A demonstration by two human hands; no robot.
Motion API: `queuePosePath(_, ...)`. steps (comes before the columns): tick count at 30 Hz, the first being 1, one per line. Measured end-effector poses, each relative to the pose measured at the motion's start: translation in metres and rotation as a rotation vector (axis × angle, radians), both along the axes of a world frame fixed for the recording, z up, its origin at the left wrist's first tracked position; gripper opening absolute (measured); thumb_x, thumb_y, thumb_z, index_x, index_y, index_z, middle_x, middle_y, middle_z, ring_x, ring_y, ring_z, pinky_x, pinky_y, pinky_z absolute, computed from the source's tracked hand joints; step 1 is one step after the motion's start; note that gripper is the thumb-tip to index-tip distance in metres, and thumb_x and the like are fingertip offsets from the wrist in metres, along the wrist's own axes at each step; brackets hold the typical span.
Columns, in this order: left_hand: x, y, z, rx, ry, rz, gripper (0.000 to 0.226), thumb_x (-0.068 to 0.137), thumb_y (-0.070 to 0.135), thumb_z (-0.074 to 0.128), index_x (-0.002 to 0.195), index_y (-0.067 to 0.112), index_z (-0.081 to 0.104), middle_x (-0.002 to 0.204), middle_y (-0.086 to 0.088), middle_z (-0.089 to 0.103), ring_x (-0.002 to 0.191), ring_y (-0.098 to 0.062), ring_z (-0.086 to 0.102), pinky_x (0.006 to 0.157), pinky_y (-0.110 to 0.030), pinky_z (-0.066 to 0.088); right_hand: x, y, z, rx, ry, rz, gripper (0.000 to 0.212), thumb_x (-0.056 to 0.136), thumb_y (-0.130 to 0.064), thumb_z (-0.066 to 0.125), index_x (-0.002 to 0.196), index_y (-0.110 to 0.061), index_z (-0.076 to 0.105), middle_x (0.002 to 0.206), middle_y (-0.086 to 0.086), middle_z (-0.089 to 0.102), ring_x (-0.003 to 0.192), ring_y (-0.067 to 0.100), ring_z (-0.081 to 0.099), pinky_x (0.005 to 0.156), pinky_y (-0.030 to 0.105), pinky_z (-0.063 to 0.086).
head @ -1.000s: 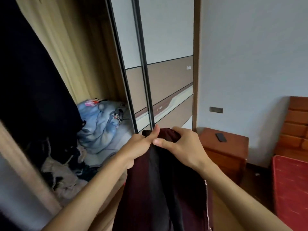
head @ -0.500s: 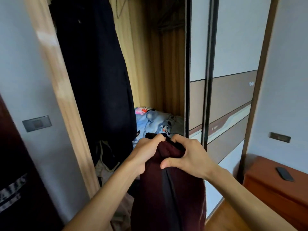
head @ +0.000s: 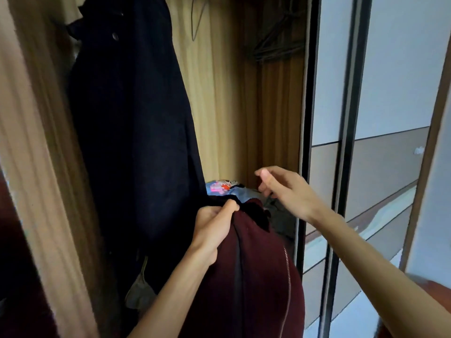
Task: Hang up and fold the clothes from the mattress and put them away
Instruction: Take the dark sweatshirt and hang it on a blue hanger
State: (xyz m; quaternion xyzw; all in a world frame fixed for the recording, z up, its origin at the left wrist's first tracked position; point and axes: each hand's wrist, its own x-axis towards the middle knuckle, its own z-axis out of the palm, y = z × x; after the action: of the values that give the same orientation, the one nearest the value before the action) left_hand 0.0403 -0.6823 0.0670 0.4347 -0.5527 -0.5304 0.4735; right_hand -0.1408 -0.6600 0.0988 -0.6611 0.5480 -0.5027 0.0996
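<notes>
Left hand (head: 214, 225): in the head view, the only one, it is clamping its curled fingers on the neck of the maroon jacket (head: 258, 276) and carrying its weight.
Right hand (head: 283, 189): it is hovering just beside the jacket's collar, above and to the right. The fingers are loosely curled with the thumb out, and it is holding nothing.
Jacket: it is hanging down from the left fist in front of the wardrobe (head: 219, 106) opening, with its zip (head: 289, 276) running down the right side.
Collar: something black is showing at the neck, a lining or a hanger's shoulder. The dim light is making it hard to say which.
Step in hand: the person seems to be getting the jacket hung up rather than folded.
Next move: it is probably calling for the free hand to reach up to the empty hangers (head: 275, 45), while the left keeps the collar gathered.
Wardrobe, upper part: a long dark coat (head: 131, 118) is hanging at the left, with the bare hangers bunching at the top right.
Wardrobe, lower part: a crumpled blue bundle (head: 234, 191) with a bright print is lying behind the hands.
Sliding door (head: 380, 167): it is standing pushed to the right, leaving this bay open.
</notes>
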Motion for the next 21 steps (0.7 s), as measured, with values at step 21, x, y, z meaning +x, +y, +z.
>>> queuePosePath(21,-0.07,-0.173,0.1,0.067,0.149,0.179,0.022,0.08,0.032,0.073,0.083,0.011,0.075,0.072,-0.006,0.073,0.065,-0.023,0.069,0.061,-0.029,0.055,-0.001,-0.24,0.291,-0.401,0.102,0.064,0.085,0.092,-0.069,0.04,0.147,-0.005,0.036,0.148,0.011,0.045,0.134,0.026,0.044,0.108,0.034,0.038)
